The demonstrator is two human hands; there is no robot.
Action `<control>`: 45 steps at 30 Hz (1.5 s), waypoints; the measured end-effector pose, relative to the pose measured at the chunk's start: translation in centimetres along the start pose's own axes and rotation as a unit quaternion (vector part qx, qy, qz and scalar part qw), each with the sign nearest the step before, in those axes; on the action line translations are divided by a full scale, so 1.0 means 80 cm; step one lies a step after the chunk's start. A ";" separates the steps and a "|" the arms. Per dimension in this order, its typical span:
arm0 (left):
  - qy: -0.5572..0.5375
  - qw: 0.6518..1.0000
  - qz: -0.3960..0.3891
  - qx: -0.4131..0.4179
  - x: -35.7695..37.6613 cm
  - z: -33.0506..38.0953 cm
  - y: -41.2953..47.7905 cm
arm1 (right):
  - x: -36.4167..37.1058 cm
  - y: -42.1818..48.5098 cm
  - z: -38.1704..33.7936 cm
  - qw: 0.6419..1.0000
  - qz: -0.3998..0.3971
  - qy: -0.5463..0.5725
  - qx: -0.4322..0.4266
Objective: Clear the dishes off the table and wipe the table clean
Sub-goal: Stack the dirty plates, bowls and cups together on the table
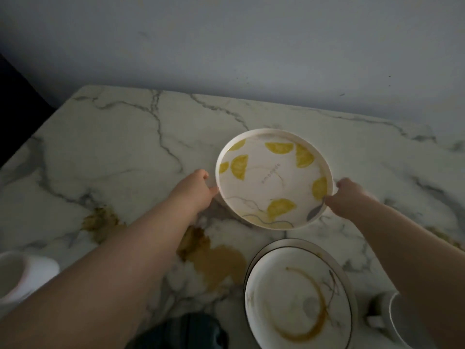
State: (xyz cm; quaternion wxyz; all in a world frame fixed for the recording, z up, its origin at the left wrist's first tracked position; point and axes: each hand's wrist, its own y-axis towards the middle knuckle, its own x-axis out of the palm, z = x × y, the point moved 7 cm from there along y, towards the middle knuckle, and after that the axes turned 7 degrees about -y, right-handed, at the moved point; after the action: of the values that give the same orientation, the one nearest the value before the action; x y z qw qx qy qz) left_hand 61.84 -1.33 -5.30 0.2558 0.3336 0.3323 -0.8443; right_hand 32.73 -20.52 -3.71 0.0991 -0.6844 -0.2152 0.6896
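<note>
Nearest the camera, at the bottom edge, sits a dark rounded object (181, 331) too blurred to identify, and just right of it a stack of plates (297, 295) whose top plate bears a brown ring of sauce. A white mug (22, 273) stands at the near left, and a second pale vessel (405, 321) is cut off by the near right corner. Brown spills (221, 263) stain the marble bench (113, 147) between the mug and the stack.

Further out, near the middle of the bench, is the lemon plate (264, 182), a round, shallow dish with a raised rim and yellow slices printed on it. It looks stiff, glazed and breakable, light enough for 2 hands, and probably slick if greasy. The rim at opposite sides seems the best hold, which is where the person has it.

The left grip (198, 190) is curled against the plate's left rim, thumb tip touching the edge. The right grip (349, 197) is closed on the right rim, thumb laid over the lip and fingers hidden behind. The plate lies directly between the 2 grips. A shadow under its near-left edge suggests it is tilted or just off the bench, though that cannot be told for certain.
</note>
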 end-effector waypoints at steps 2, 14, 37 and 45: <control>-0.031 1.000 0.001 0.003 -0.036 -0.014 -0.029 | -0.004 -0.038 -0.032 0.997 0.024 0.051 -0.050; -0.136 0.980 0.039 -0.140 -0.207 -0.271 -0.302 | 0.191 -0.383 -0.266 0.872 -0.379 0.184 -0.249; -0.330 0.941 -0.052 -0.054 -0.118 -0.151 -0.343 | 0.053 -0.365 0.197 0.964 0.014 0.258 0.062; -0.241 0.953 -0.184 -0.011 0.030 0.012 -0.365 | 0.162 -0.361 0.289 0.954 -0.121 0.224 0.160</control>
State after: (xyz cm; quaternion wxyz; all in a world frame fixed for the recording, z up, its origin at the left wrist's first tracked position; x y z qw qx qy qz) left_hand 40.80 16.43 4.84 0.1716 0.0506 0.3256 -0.9284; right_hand 4.82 6.98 -3.54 0.3354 -0.7650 -0.1560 0.5272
